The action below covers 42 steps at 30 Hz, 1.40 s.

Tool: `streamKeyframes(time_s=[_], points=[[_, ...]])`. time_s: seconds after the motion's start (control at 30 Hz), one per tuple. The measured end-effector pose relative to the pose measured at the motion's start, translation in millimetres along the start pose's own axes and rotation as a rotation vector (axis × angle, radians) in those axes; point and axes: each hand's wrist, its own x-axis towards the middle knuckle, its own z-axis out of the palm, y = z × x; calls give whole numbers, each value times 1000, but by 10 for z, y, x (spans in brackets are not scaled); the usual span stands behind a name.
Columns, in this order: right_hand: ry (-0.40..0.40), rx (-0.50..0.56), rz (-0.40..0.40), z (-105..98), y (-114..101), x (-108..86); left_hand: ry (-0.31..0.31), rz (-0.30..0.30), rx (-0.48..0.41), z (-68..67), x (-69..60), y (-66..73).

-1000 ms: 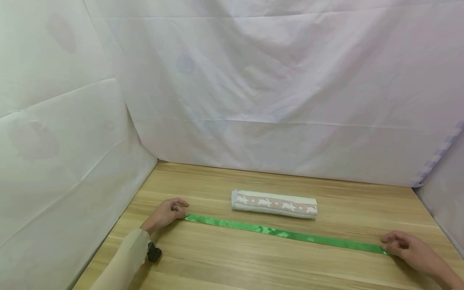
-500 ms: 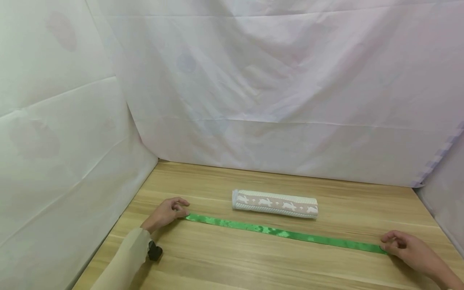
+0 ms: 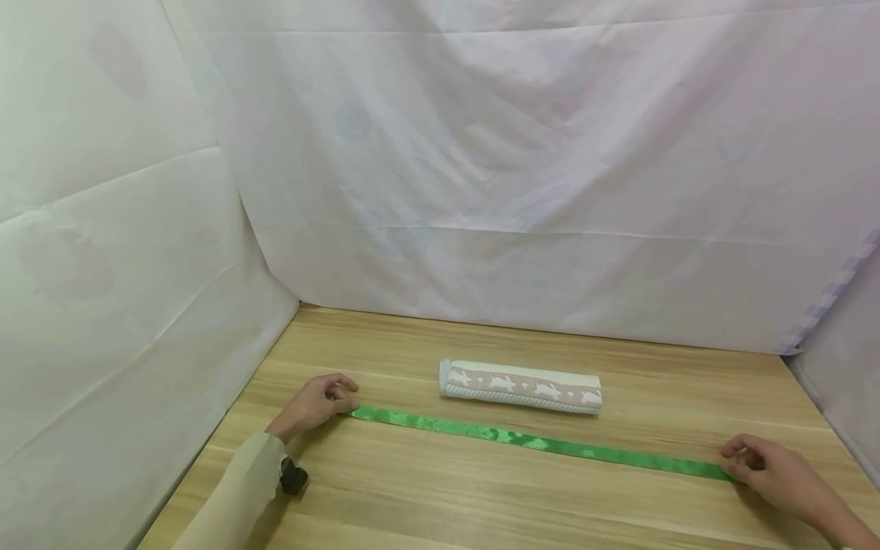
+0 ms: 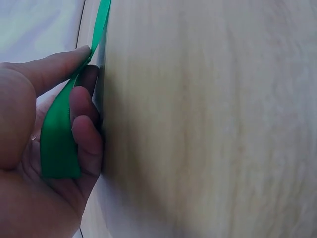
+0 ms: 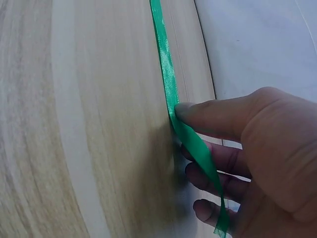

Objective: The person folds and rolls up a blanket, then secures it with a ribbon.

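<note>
A shiny green ribbon [image 3: 502,435] stretches straight across the wooden table, between my two hands. My left hand [image 3: 312,405] pinches it near one end with thumb and fingers; in the left wrist view the loose tail of the ribbon [image 4: 59,139] lies over the palm. At the other end my right hand [image 3: 777,473] pinches the ribbon, and in the right wrist view a short frayed tail hangs past the curled fingers [image 5: 218,173]. Behind the ribbon lies a rolled towel [image 3: 520,387], white with a pinkish band of white rabbits, touched by neither hand.
The wooden table [image 3: 440,512] ends at a pale cloth curtain [image 3: 481,191] at the back. More cloth hangs along the left side [image 3: 103,305] and at the right. A black object [image 3: 293,477] sits at the left wrist, by the sleeve.
The right hand has shifted very slightly. The left hand, ribbon and towel look the same.
</note>
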Motion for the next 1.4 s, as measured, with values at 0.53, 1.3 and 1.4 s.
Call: streamKeyframes(time_s=[0.53,1.3,1.4], points=[[339,-103,-305,97,-132,41,115,96,216,-55,-17,125],[323,32,-528,243,-1500,503,185,628,513,778,181,1220],[351,3,-576,305,-1636,580,150,633,566,910,220,1355]])
